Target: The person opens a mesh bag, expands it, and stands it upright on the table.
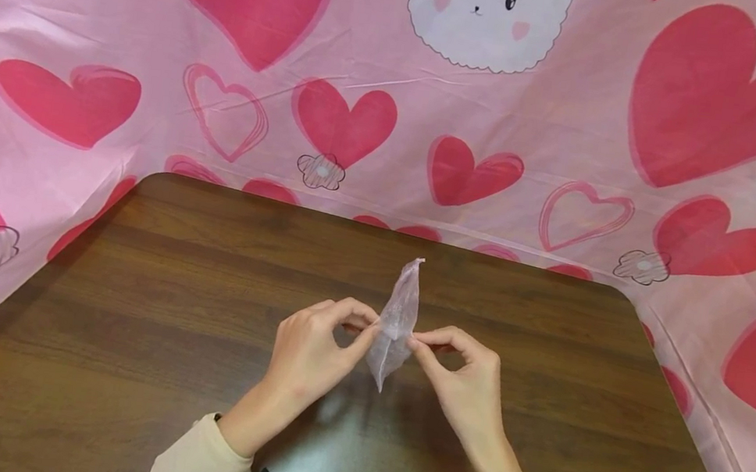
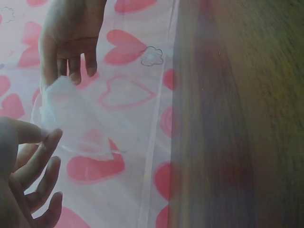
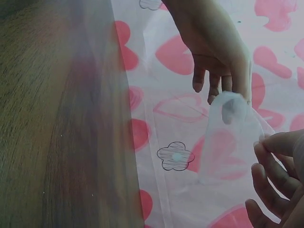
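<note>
The left hand [image 1: 312, 344] and right hand [image 1: 467, 385], closed at the tips, pinch 2 opposite sides of the bag [image 1: 401, 307]; its long axis crosses between them, neither nearer.

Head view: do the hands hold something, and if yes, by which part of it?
Yes, a thin translucent plastic piece. The left hand pinches its left edge and the right hand its right edge, between its two narrow ends.
</note>
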Motion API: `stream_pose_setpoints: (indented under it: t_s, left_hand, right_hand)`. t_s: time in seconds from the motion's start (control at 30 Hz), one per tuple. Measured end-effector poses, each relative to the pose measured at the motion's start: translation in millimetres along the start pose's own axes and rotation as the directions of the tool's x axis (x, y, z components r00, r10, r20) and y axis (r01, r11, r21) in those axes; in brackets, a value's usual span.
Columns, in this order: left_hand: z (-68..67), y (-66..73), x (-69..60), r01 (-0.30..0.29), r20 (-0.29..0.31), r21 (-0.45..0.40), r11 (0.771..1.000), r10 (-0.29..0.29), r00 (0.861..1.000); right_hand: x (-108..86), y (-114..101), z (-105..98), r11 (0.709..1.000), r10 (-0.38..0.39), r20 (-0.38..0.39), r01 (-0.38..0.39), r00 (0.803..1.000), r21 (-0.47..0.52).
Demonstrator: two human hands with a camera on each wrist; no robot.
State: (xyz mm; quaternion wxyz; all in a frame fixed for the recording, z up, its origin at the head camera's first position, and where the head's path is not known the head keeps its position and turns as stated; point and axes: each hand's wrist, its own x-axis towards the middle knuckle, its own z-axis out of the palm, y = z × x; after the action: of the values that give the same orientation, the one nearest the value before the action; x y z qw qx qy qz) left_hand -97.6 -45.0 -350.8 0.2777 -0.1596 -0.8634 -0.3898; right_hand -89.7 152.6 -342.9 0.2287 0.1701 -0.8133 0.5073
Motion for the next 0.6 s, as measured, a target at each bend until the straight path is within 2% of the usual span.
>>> stream_pose_setpoints:
  t_s: [0.17, 0.3, 0.47, 0.6]
  left_hand:
    - [-0.1, -0.6, 0.1, -0.042, 0.011, -0.001, 0.999, 0.042, 0.999]
    - [-0.4, -0.7, 1.1, -0.125, -0.006, -0.031, 0.992, 0.125, 0.992]
    - [0.0, 0.2, 2.1, -0.265, -0.038, -0.028, 0.964, 0.264, 0.964]
    - [0.8, 0.5, 1.7, -0.362, -0.018, 0.055, 0.931, 0.363, 0.931]
  right_hand:
    - [0.7, 2.6, -0.9, 0.998, -0.044, -0.025, 0.043, 0.999, -0.039]
    - [1.1, 4.2, -1.3, 0.994, -0.093, -0.028, 0.092, 0.995, -0.056]
    - [0.8, 3.9, -0.3, 0.980, -0.176, 0.017, 0.177, 0.984, -0.092]
    - [-0.4, 3.7, 1.1, 0.957, -0.246, 0.058, 0.252, 0.968, -0.146]
